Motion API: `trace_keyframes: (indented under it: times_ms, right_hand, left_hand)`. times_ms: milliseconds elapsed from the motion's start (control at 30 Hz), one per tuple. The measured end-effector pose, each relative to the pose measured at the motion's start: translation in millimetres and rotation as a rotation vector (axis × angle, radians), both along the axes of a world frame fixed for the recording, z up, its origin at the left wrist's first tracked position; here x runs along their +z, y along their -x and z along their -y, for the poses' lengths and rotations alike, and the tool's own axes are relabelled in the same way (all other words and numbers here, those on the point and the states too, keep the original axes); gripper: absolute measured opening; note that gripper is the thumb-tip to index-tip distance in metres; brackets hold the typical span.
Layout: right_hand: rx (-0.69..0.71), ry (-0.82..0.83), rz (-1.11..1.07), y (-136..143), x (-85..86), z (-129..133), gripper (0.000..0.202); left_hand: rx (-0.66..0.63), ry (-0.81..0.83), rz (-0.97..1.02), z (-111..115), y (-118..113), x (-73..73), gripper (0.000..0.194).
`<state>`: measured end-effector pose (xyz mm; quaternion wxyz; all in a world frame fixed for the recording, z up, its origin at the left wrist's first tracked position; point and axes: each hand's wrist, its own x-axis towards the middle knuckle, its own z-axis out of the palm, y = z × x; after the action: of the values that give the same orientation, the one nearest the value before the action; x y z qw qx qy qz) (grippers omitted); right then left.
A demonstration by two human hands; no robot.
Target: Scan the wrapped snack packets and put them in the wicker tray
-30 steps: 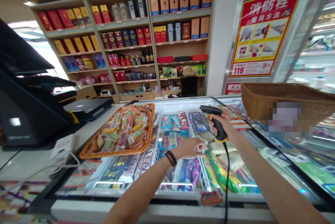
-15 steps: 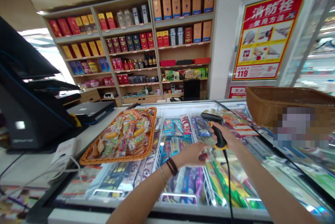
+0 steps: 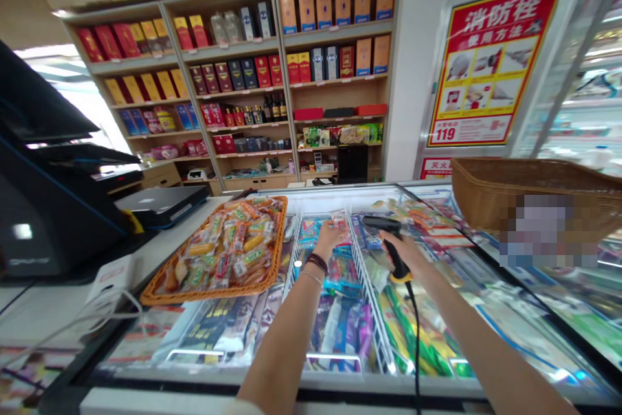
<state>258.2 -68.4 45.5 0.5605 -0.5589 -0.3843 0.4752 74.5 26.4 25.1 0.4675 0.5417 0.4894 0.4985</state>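
My right hand (image 3: 405, 253) is wrapped round the handle of a black and yellow barcode scanner (image 3: 399, 263), whose head points left over the chest freezer. A black cable hangs down from its grip. My left hand (image 3: 332, 234), with dark beads and a thin bracelet at the wrist, reaches forward over the freezer's middle section. Its fingers are closed on a small wrapped snack (image 3: 340, 226), mostly hidden and blurred. Beneath both hands lie packaged ice creams (image 3: 340, 327) in white wire compartments. Left of my left hand sits an orange woven basket (image 3: 279, 266) heaped with wrapped snacks (image 3: 238, 243).
At the left stand a black checkout terminal (image 3: 48, 208), a flat scale (image 3: 162, 204) and a white box (image 3: 109, 279) with pale cables. A brown wicker basket (image 3: 471, 198) rests on the freezer's right side. Shelves of boxed goods (image 3: 233, 78) line the back wall.
My left hand has moved forward and left, away from the scanner, with the small wrapped snack. My right hand and the scanner have shifted slightly left and down in view.
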Motion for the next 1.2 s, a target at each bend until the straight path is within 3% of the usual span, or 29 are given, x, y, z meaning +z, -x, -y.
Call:
trace_keyframes:
  times_ms: [133,267,667,967,1200]
  right_hand:
    - [0.114,-0.109,0.146,9,-3.6,3,0.039]
    - [0.125,-0.22,0.289,19,-2.4,7,0.043]
    - [0.119,-0.25,0.403,30,10.9,23,0.042]
    - [0.115,-0.246,0.352,30,16.2,27,0.039]
    - [0.106,-0.289,0.334,28,9.8,23,0.041]
  left_hand:
    - [-0.055,0.044,0.377,8,3,-11.5,0.067]
    - [-0.087,0.001,0.465,12,7,-13.5,0.083]
    - [-0.188,-0.074,0.484,21,9,-12.6,0.085]
    - [-0.164,-0.088,0.437,21,9,-13.4,0.079]
    - [-0.15,-0.074,0.43,27,7,-4.2,0.076]
